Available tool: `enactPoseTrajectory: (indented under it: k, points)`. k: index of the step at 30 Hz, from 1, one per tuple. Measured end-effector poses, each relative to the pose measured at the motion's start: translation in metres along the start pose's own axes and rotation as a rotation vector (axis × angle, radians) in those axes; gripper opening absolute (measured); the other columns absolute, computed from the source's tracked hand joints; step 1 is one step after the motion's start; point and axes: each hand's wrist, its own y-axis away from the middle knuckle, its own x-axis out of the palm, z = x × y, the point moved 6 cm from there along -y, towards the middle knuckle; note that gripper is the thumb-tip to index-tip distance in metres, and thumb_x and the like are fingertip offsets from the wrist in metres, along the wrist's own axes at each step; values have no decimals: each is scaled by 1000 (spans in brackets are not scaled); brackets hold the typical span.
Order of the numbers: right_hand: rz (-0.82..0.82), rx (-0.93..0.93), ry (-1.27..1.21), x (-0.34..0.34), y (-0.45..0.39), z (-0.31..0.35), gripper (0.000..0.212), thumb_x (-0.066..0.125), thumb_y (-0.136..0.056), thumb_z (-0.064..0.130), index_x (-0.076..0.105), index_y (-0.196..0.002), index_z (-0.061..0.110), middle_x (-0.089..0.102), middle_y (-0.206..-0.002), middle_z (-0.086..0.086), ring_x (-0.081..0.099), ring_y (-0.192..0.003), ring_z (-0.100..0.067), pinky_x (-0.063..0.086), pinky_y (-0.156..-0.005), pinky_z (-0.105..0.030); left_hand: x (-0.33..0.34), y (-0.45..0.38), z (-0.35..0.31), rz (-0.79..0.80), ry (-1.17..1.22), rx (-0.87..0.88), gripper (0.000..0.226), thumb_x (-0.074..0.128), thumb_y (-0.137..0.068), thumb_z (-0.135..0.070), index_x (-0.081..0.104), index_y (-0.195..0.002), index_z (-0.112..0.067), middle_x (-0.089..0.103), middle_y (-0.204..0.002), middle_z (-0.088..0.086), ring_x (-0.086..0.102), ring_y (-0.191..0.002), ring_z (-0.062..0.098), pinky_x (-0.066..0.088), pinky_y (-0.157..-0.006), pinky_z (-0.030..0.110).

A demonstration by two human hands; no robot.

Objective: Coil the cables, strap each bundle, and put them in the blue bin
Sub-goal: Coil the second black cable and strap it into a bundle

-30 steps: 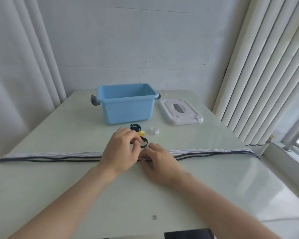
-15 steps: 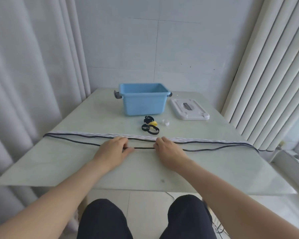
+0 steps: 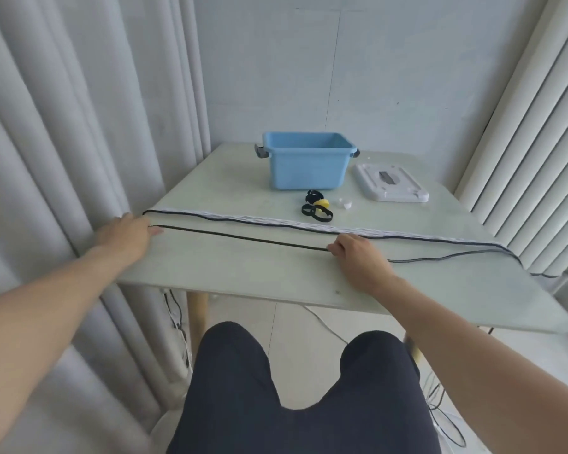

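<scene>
I hold one black cable (image 3: 243, 237) stretched taut on the near side of the blue bin (image 3: 305, 162), my left hand (image 3: 125, 235) pinching its end, my right hand (image 3: 358, 257) gripping mid-length; coiling not begun, looping follows.

bin (image 3: 305, 165) behind straps (image 3: 317, 212); lid (image 3: 391, 182) right of bin.

blue bin (image 3: 307, 167), black cable (image 3: 243, 239), yellow strap roll (image 3: 322, 203), white lid (image 3: 391, 182).
</scene>
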Motion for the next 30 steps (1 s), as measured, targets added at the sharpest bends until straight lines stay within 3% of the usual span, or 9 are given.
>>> enactPoseTrajectory:
  k: [5,7,9,11,13,19,24,27,30]
  points:
    - [-61,9,-83,0,1,-7,31,49,-103,33,60,-93,6,61,-98,-10,54,-91,-30,37,-70,-36,-27,5,-27,72,-232,-13,42,32,-107,-36,62,-127,-14,63,-127,12,59,-118,30,45,-94,34]
    - [-76,16,-93,0,1,-9,30,50,-103,33,60,-91,8,59,-95,-7,50,-86,-26,36,-69,-36,-30,10,-38,196,-297,-73,35,37,-104,-26,68,-108,-12,75,-101,8,70,-94,22,49,-81,28]
    - [-95,23,-104,0,1,-11,28,51,-102,33,58,-86,11,56,-90,-3,48,-84,-24,34,-68,-35,-26,21,-48,432,-306,-146,39,37,-97,-13,71,-79,-10,72,-64,6,67,-59,17,49,-63,22]
    - [-120,25,-117,0,1,-14,27,53,-102,32,55,-81,14,55,-86,-3,50,-83,-26,35,-67,-35,-17,29,-58,616,-210,-142,45,31,-97,-10,64,-67,-7,62,-54,8,53,-45,18,41,-49,19]
    - [-135,30,-127,-1,1,-17,28,54,-101,31,54,-79,14,56,-84,-3,49,-81,-26,35,-67,-36,-7,32,-67,695,-60,-103,40,29,-96,-10,57,-69,-7,51,-54,9,38,-42,17,25,-39,14]
    - [-132,-11,-115,-4,5,-14,27,60,-97,35,56,-82,14,56,-84,0,52,-82,-24,41,-67,-36,1,56,-123,686,402,27,35,35,-104,-24,51,-77,-10,45,-53,2,39,-32,11,15,-32,15]
    - [-113,-51,-16,-13,16,-27,13,56,-96,21,60,-91,10,54,-91,0,56,-89,-29,46,-72,-37,0,81,-180,627,701,207,40,34,-107,-32,50,-83,-5,62,-50,8,54,-34,19,28,-31,18]
    - [-117,57,72,-29,30,-59,15,52,-97,21,59,-92,9,59,-94,-6,58,-89,-34,48,-71,-39,-3,91,-212,545,841,324,44,33,-108,-33,51,-80,-5,63,-49,7,51,-34,18,33,-31,21]
    - [-124,294,248,-61,49,-105,23,46,-99,26,61,-100,8,64,-103,-18,61,-94,-40,46,-73,-40,-2,100,-237,462,929,411,47,34,-108,-34,51,-75,-6,59,-45,4,47,-33,21,31,-30,22]
